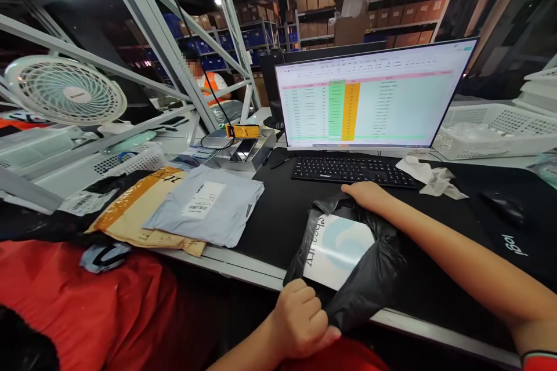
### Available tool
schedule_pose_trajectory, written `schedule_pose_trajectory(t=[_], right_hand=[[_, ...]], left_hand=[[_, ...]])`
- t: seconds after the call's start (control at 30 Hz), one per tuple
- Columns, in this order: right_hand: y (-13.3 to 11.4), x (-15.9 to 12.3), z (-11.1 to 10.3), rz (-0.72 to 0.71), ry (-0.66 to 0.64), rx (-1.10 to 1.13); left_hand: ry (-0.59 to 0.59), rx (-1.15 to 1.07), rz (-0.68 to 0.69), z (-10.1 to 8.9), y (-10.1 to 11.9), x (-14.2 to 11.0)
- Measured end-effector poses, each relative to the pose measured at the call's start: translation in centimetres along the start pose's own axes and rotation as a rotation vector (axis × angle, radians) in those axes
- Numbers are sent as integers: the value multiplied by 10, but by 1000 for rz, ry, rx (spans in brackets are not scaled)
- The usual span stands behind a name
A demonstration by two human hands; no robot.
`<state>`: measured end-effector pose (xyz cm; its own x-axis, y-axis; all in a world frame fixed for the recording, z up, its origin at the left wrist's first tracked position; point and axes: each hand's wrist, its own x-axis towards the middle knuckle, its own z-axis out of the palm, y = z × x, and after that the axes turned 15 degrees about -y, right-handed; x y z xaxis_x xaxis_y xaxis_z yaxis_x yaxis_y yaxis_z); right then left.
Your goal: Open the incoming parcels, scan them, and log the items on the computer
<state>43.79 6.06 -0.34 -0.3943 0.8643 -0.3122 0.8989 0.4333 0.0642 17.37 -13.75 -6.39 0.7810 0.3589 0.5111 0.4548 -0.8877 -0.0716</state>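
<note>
A black plastic mailing bag (374, 266) lies at the desk's front edge with a white and pale blue packet (337, 249) showing in its mouth. My left hand (300, 319) is closed in a fist on the bag's near end, thumb pinching the plastic. My right hand (368, 194) rests on the bag's far end just before the keyboard (350, 171), fingers curled down onto the plastic.
A monitor (374, 98) with a spreadsheet stands behind the keyboard. Grey (206, 206) and yellow parcels (134, 214) lie at the left, with a desk fan (65, 90) behind. Crumpled tissue (429, 177), a mouse (505, 206) and a white basket (496, 127) sit at the right. Another person (206, 78) works farther back.
</note>
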Motion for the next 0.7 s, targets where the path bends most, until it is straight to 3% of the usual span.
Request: schedule_pose_trajectory(t=[0.13,0.23,0.33,0.43,0.57,0.63,0.7], right_hand=[[4,-8,-1,2,22,-30],[-10,-34,-21,-25,183,-10],[-48,-68,-33,-264,275,147],[-102,-91,-17,-409,66,172],[-154,-89,18,-226,-10,-1],[-167,-80,21,-125,-6,-24],[-173,-70,11,-76,-11,-50]], left_hand=[[11,-39,-126,7,-4,-21],[-22,-35,-247,4,-12,-25],[-33,1,-297,-4,-24,-26],[-47,-24,-344,-4,-31,-28],[-59,-113,-383,13,-23,-35],[-39,-127,-385,24,-17,-40],[-17,-114,-382,31,-12,-46]])
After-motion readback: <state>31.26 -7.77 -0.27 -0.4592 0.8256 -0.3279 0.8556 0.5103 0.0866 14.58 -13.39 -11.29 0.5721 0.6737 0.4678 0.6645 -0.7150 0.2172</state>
